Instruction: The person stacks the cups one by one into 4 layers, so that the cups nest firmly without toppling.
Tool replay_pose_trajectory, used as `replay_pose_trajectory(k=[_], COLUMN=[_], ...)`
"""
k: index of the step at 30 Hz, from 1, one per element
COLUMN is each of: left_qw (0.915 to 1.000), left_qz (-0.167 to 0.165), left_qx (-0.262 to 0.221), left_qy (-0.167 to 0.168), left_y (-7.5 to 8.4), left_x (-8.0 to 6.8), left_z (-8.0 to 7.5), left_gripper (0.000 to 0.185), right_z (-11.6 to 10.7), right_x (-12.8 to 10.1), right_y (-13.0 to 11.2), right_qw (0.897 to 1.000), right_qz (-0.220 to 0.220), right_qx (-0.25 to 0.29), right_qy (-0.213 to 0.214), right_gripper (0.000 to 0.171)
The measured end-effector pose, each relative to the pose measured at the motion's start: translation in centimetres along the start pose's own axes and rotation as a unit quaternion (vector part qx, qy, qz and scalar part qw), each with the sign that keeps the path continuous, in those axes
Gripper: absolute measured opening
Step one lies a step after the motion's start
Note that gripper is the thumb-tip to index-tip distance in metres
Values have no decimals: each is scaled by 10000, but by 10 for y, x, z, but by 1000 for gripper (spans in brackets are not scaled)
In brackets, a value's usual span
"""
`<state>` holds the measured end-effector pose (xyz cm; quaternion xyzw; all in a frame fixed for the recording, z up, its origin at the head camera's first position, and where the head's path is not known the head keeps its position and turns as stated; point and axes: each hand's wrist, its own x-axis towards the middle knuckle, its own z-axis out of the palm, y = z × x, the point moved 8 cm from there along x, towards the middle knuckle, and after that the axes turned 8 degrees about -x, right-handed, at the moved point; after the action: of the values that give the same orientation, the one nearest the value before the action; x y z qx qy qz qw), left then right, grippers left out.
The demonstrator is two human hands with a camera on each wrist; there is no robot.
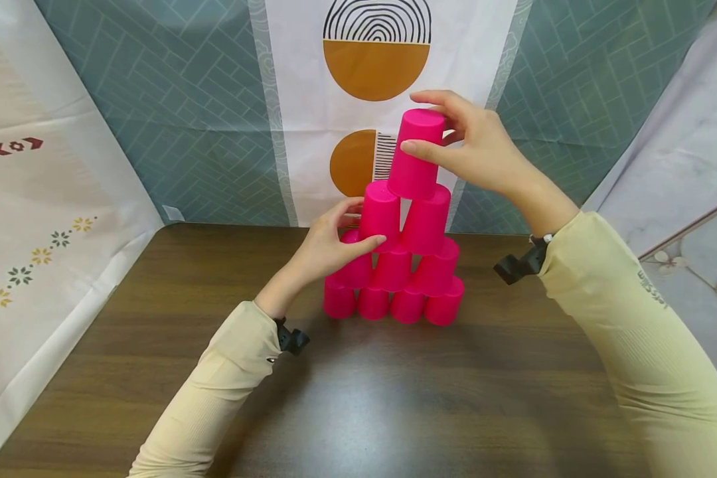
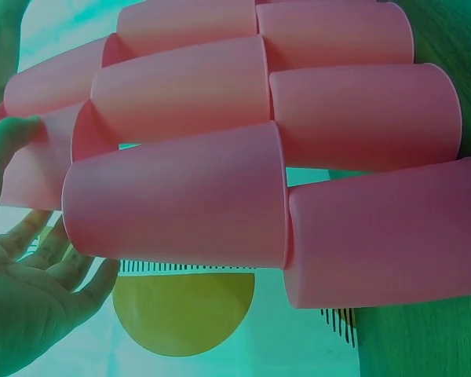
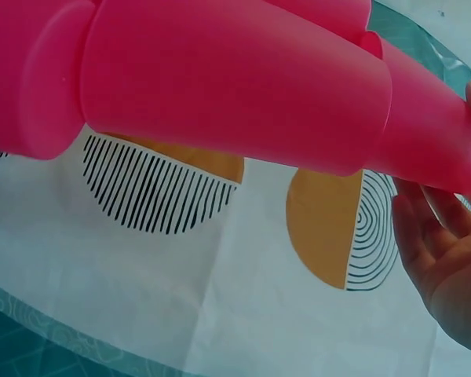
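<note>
Ten pink cups form a pyramid [image 1: 394,265] on a brown table [image 1: 394,398], upside down in rows of four, three, two and one. The right hand [image 1: 472,149] grips the top cup [image 1: 417,154], thumb across its front and fingers curled round the back and the upturned base. That cup sits on the two cups of the row below, at the peak of the stack, slightly tilted.

The left hand [image 1: 328,245] touches the left cup [image 1: 381,211] of the two-cup row, thumb laid against its lower front and fingers bent round its far side. The left wrist view shows that hand [image 2: 23,290] with fingers spread and relaxed beside the cups [image 2: 220,181], one fingertip pressed on a cup wall. The right wrist view shows the right hand's fingers [image 3: 447,251] lying along the side of the top cup [image 3: 243,86].

Both arms wear pale yellow sleeves [image 1: 633,332], each with a black camera mount at the wrist. Behind the table hangs a cloth [image 1: 358,79] printed with orange half-circles and black lines, flanked by teal patterned panels [image 1: 185,113]. A white cloth [image 1: 42,219] with small flowers covers the left side.
</note>
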<state>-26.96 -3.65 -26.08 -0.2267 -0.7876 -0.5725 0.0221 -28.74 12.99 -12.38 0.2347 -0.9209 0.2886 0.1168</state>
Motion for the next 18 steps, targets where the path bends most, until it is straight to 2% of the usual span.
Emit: replay_pose_trajectory(k=[12,15,18], left_qw=[9998,9997,9998], left_qz=[145,162,126], left_qx=[33,26,161], left_qy=[-139,-168,-41], left_y=[0,-2,-7], left_x=[1,0,-6], left_z=[6,6,-2], left_gripper=[57,61,65], right_z=[5,3,-2], right_x=[-6,-11,-21], right_y=[3,11,24], right_qw=[9999,9997,9991], right_qz=[-28,83,83], right_qx=[157,236,379], right_qy=[-21,-6,173], right_gripper=[67,70,69])
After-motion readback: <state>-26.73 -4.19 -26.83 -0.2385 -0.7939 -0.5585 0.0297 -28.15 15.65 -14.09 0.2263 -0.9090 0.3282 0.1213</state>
